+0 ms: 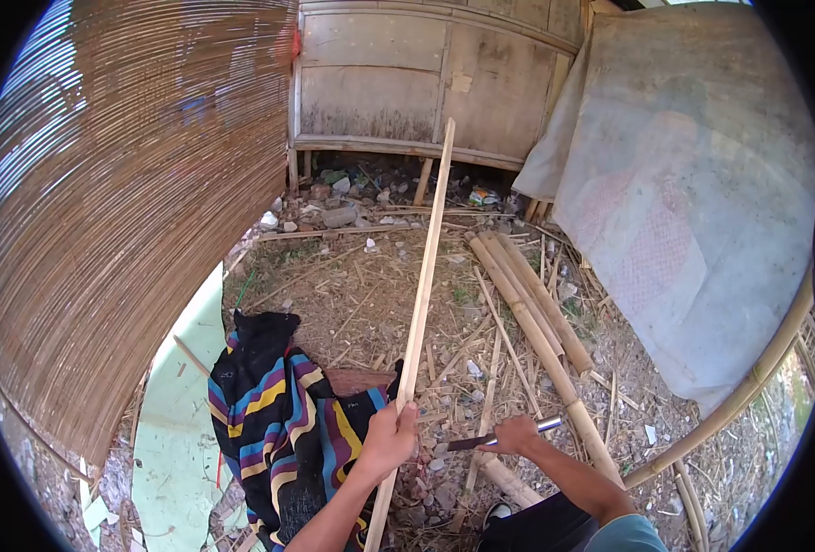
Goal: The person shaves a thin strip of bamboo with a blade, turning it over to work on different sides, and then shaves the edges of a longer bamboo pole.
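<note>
My left hand (390,441) is closed around a long pale bamboo strip (426,267), which stands up and away from me and leans slightly right at its top. To its right, my right hand (516,435) grips a knife by its handle, whose shiny metal end (550,424) sticks out past the fist. The dark knife blade (467,443) points left toward the strip; a small gap seems to lie between them. A striped, multicoloured cloth (274,414) lies left of my left hand, partly over a reddish-brown block (359,381).
Several bamboo poles (531,304) lie on the ground at right, among scattered shavings and stones. A slatted bamboo screen (131,202) hangs at left. A panelled wall (370,92) stands ahead. At right hangs a translucent sheet (693,202) above a curved bamboo pole (748,382). A pale green sheet (177,423) lies at left.
</note>
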Demonstrator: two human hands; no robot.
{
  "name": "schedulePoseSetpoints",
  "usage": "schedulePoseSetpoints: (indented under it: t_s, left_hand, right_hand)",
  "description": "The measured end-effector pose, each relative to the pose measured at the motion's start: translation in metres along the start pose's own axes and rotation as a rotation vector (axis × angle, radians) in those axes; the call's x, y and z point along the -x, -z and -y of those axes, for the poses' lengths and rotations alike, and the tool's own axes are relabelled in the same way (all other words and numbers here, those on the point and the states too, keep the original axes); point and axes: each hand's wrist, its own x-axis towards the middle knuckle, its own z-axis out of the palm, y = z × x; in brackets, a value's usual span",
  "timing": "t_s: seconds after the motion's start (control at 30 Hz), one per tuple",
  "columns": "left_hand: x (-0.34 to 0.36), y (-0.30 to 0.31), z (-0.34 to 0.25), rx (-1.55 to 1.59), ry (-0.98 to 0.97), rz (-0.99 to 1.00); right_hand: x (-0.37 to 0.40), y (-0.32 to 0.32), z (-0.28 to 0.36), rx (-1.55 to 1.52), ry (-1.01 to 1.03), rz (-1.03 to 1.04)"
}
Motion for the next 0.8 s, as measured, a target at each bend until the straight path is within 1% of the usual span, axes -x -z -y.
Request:
schedulePoseSetpoints:
  t_s: [0.07, 0.1, 0.13, 0.2, 0.23, 0.27, 0.33, 0.37, 0.43, 0.47, 0.53, 0.57, 0.6, 0.67, 0.7, 0.73, 0.77, 0.8]
  left_hand:
    - [0.007, 0.009, -0.018, 0.364, 0.317, 0.130]
    - [0.006, 0.012, -0.019, 0.371, 0.323, 0.152]
    - [0.006, 0.013, -0.017, 0.345, 0.327, 0.147]
    - [0.001, 0.009, -0.010, 0.225, 0.296, 0.067]
    - [-0.003, 0.009, -0.006, 0.153, 0.258, 0.021]
    - [-0.007, 0.007, -0.004, 0.137, 0.265, 0.016]
    - [-0.010, 0.005, -0.004, -0.098, 0.200, -0.040]
    - [-0.010, 0.001, -0.007, -0.143, 0.199, -0.057]
    - [-0.013, -0.004, 0.005, -0.208, 0.189, -0.056]
    - [-0.014, -0.006, 0.007, -0.245, 0.179, -0.047]
    - [-0.017, -0.011, 0.004, -0.264, 0.170, -0.022]
    - [-0.017, -0.014, 0.002, -0.285, 0.181, -0.004]
    - [-0.015, -0.016, 0.001, -0.304, 0.194, 0.016]
    - [-0.012, -0.023, 0.001, -0.345, 0.213, 0.031]
    - [-0.012, -0.027, -0.001, -0.294, 0.163, 0.031]
    - [-0.013, -0.031, -0.002, -0.242, 0.112, 0.032]
    - [-0.012, -0.033, 0.001, -0.184, 0.107, 0.048]
    - [-0.011, -0.034, 0.006, -0.192, 0.107, 0.056]
  right_hand:
    - [-0.007, -0.008, 0.011, -0.207, -0.111, -0.096]
    - [-0.013, -0.006, 0.009, -0.288, -0.118, -0.200]
    - [-0.010, 0.009, 0.010, -0.309, -0.105, -0.208]
    - [0.005, 0.045, 0.003, -0.535, -0.236, -0.435]
    - [0.006, 0.059, -0.007, -0.660, -0.218, -0.498]
    - [0.006, 0.072, -0.017, -0.790, -0.199, -0.560]
    - [0.007, 0.098, -0.035, -0.925, -0.241, -0.703]
    - [0.007, 0.099, -0.036, -0.949, -0.230, -0.695]
    - [0.005, 0.100, -0.039, -1.174, -0.188, -1.000]
    - [0.004, 0.093, -0.033, -1.200, -0.180, -1.001]
    - [0.009, 0.070, -0.013, -1.467, 0.002, -0.928]
    - [0.025, 0.074, -0.004, -1.345, 0.016, -0.954]
    - [0.030, 0.074, 0.001, -1.368, 0.013, -0.934]
    - [0.035, 0.073, 0.007, -0.846, 0.236, -1.063]
    - [0.037, 0.074, 0.009, -0.859, 0.230, -1.071]
    - [0.040, 0.075, 0.010, -0.689, 0.286, -1.077]
    - [0.041, 0.074, 0.013, -0.518, 0.341, -1.071]
    - [0.040, 0.073, 0.016, -0.527, 0.334, -1.075]
